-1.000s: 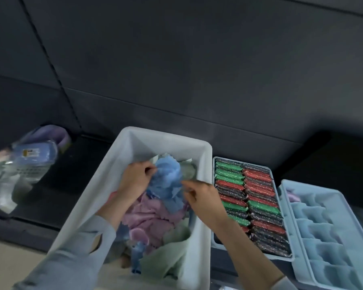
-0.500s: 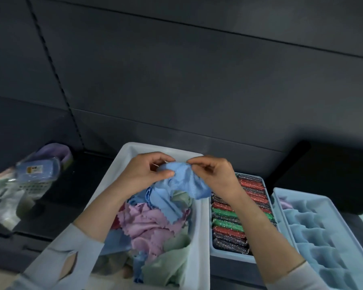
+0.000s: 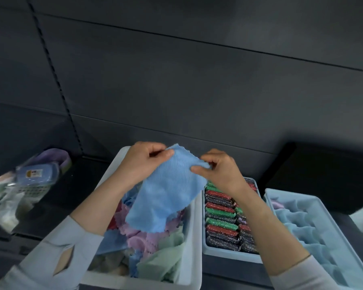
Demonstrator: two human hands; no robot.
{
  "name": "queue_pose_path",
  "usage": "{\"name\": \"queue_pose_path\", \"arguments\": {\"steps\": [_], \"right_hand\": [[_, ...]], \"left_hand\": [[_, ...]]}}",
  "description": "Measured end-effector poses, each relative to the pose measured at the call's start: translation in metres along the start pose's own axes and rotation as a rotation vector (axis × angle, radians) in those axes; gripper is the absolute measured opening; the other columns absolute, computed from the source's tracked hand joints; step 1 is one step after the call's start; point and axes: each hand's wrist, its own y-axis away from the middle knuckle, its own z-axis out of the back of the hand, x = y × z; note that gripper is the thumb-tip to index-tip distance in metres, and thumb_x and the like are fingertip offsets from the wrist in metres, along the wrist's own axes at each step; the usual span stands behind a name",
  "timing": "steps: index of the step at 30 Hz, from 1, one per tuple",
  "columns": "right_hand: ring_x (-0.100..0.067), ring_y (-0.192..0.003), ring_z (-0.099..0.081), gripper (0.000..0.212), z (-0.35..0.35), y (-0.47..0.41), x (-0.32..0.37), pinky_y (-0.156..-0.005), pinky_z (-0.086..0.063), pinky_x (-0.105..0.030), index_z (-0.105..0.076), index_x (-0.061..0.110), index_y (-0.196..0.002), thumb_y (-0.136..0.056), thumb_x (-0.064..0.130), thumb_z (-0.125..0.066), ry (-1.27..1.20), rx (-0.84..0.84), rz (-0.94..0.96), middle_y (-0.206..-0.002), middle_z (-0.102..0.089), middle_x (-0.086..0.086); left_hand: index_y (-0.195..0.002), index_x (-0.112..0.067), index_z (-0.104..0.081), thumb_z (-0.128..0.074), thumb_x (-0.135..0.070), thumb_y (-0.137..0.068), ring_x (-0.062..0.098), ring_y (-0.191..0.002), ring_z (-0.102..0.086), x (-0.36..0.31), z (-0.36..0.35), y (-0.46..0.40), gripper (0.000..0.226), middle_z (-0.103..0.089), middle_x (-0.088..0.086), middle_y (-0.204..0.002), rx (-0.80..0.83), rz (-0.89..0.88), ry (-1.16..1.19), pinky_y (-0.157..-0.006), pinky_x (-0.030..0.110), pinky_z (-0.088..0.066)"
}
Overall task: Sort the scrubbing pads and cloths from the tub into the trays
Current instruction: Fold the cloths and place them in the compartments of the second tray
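My left hand (image 3: 144, 162) pinches the top left corner of the blue cloth (image 3: 168, 189), thumb against fingertips. My right hand (image 3: 216, 168) pinches the top right corner the same way. Two-corner hold keeps the top edge taut so the cloth hangs flat and I can see its face, probably ahead of a fold.

Cloth hangs above the far half of the tub (image 3: 194, 231), lower edge draping toward the pile of cloths (image 3: 153, 243) inside. Holding it over the tub means a slip drops it back into the source, not onto the shelf.

Pile in the tub is mixed: pink, mint, blue, something red near the left wall. Plenty left, so sorting is far from done.

Just beside the tub's right wall: pad tray (image 3: 228, 254), packed with rows of red, green and dark glittery scrubbing pads (image 3: 220, 225). Looks nearly full.

Right of that, at the frame's right edge: cloth tray (image 3: 269, 195) with blue cloths (image 3: 302, 225) bunched in rows, a lilac one at its far left corner. Likely where this cloth goes.

Far left: blurred packaged item (image 3: 36, 174), unrelated.
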Motion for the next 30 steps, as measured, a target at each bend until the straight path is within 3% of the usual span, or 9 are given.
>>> {"name": "queue_pose_path", "arguments": {"steps": [4,6,10,13,16,21,25,30], "right_hand": [[-0.033,-0.077,-0.061,0.011,0.022,-0.001,0.012,-0.081,-0.053,-0.043,-0.076,0.018,-0.084,-0.078,0.027,-0.08,-0.327,0.007,-0.16,-0.091,-0.07,-0.015],[-0.028,-0.073,-0.058,0.009,0.03,-0.002,0.02,-0.075,-0.053,-0.04,-0.076,0.016,-0.085,-0.081,0.023,-0.078,-0.412,0.002,-0.162,-0.09,-0.068,-0.025],[-0.011,-0.053,-0.052,0.005,0.038,-0.001,0.033,-0.05,-0.045,-0.022,-0.07,0.007,-0.086,-0.083,0.008,-0.074,-0.478,-0.068,-0.111,-0.07,-0.065,-0.007],[-0.01,-0.048,-0.05,0.013,0.043,0.0,0.035,-0.048,-0.046,-0.021,-0.063,0.009,-0.085,-0.081,0.004,-0.075,-0.464,-0.097,-0.09,-0.069,-0.062,-0.009],[-0.007,-0.055,-0.057,0.018,0.046,0.0,0.032,-0.052,-0.051,-0.024,-0.061,0.009,-0.081,-0.079,0.001,-0.077,-0.449,-0.12,-0.096,-0.068,-0.065,-0.002],[-0.013,-0.079,-0.067,0.014,0.044,0.006,0.034,-0.07,-0.057,-0.026,-0.068,0.011,-0.081,-0.075,0.01,-0.081,-0.329,-0.102,-0.026,-0.087,-0.072,-0.005],[-0.009,-0.081,-0.065,0.01,0.032,0.012,0.033,-0.077,-0.053,-0.028,-0.075,0.021,-0.074,-0.073,0.02,-0.084,-0.224,-0.108,0.011,-0.09,-0.071,0.008],[-0.009,-0.088,-0.065,0.006,0.027,0.014,0.032,-0.084,-0.054,-0.036,-0.08,0.021,-0.081,-0.077,0.016,-0.081,-0.253,-0.079,0.017,-0.095,-0.071,0.006]], "left_hand": [[-0.068,-0.006,-0.062,-0.064,-0.03,-0.09,0.011,-0.068,-0.048,-0.005,0.006,-0.003,0.032,-0.052,0.001,-0.067,-0.087,0.089,0.329,-0.073,0.032,-0.046],[-0.072,-0.015,-0.069,-0.062,-0.02,-0.094,0.008,-0.074,-0.058,-0.009,0.007,-0.002,0.024,-0.065,-0.002,-0.073,-0.084,0.099,0.446,-0.085,0.032,-0.052],[-0.089,-0.014,-0.074,-0.067,-0.009,-0.088,0.006,-0.081,-0.066,-0.017,0.0,0.001,0.009,-0.075,-0.002,-0.088,-0.11,0.038,0.44,-0.083,0.025,-0.054],[-0.092,-0.011,-0.073,-0.065,-0.007,-0.09,0.005,-0.077,-0.066,-0.024,-0.002,0.0,0.009,-0.074,-0.004,-0.085,-0.192,0.023,0.464,-0.077,0.022,-0.054],[-0.092,-0.015,-0.069,-0.061,-0.013,-0.094,0.006,-0.078,-0.063,-0.027,0.0,-0.001,0.008,-0.071,-0.006,-0.084,-0.196,0.007,0.472,-0.074,0.023,-0.051],[-0.088,-0.025,-0.061,-0.054,-0.023,-0.098,0.015,-0.074,-0.053,-0.028,-0.002,-0.001,0.013,-0.06,-0.001,-0.08,-0.118,-0.022,0.397,-0.071,0.036,-0.043],[-0.091,-0.027,-0.06,-0.052,-0.028,-0.098,0.018,-0.076,-0.053,-0.026,-0.003,-0.002,0.011,-0.059,0.001,-0.082,-0.118,-0.035,0.376,-0.073,0.04,-0.044],[-0.09,-0.026,-0.058,-0.051,-0.022,-0.1,0.011,-0.075,-0.051,-0.028,-0.004,-0.001,0.013,-0.056,-0.006,-0.078,-0.076,-0.069,0.364,-0.073,0.036,-0.043]]}}
